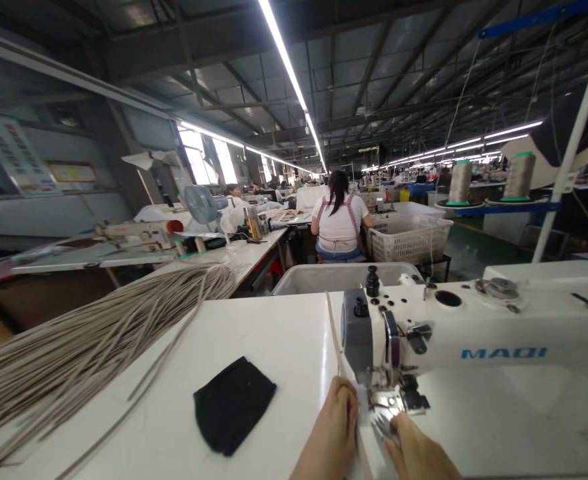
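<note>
A white sewing machine [474,333] stands at the right, its needle area lit. Just left of the needle plate, my left hand [343,413] is closed around a thin beige cord [335,333] that runs away over the table edge. My right hand [414,447] is closed on small metal scissors [385,427], whose tips are close to the presser foot. A pale strip lies between my hands and runs down toward the bottom edge. On the white table [274,333] to the left lies a black fabric piece [234,405].
A large bundle of beige cords [124,320] covers the left side. Beyond the table are a white bin [299,280], a seated person and a basket [409,240]. Thread cones [461,181] stand on a rack at the right.
</note>
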Demonstrator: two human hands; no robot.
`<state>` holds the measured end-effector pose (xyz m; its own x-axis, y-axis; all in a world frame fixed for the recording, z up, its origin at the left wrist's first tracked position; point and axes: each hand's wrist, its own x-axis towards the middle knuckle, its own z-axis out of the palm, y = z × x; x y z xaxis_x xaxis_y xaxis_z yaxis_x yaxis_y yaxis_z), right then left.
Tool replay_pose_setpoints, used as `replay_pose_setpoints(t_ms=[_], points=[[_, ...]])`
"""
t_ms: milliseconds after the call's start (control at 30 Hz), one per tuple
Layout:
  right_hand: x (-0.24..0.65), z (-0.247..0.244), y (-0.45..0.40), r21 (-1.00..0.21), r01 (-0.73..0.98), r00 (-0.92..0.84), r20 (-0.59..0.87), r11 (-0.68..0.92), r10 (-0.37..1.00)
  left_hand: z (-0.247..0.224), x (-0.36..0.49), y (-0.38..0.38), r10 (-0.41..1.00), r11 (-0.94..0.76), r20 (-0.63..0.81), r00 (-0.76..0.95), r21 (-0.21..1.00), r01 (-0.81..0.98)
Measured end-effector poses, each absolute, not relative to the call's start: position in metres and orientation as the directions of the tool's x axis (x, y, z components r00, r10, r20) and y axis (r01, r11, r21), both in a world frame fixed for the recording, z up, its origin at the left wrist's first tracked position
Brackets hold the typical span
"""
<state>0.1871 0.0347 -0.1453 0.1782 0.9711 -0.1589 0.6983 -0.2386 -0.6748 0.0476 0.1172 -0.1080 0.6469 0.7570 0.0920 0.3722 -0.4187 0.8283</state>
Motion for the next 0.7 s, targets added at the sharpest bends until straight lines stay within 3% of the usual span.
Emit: replay_pose_setpoints(t_ms=[367,467,600,700], points=[[0.178,-0.124,0.043,-0.662,0.703,0.184,-0.186,-0.261,0.965,-0.101,0.048,0.115,0.757,-0.410,0.070,0.649,0.824,0.390],[0.188,-0.119,0.040,-0.659,0.734,0.061,-0.178,-0.165,0.982,-0.104,0.047,0.115,0.771,-0.417,0.094,0.630,0.822,0.388],[0.211,-0.122,0.030,-0.741,0.669,-0.136,-0.202,-0.060,0.970,-0.108,0.047,0.116,0.788,-0.411,0.107,0.607,0.825,0.388],[0.223,-0.139,0.021,-0.762,0.644,-0.144,-0.217,-0.075,0.966,-0.106,0.048,0.114,0.794,-0.397,0.092,0.601,0.827,0.399]])
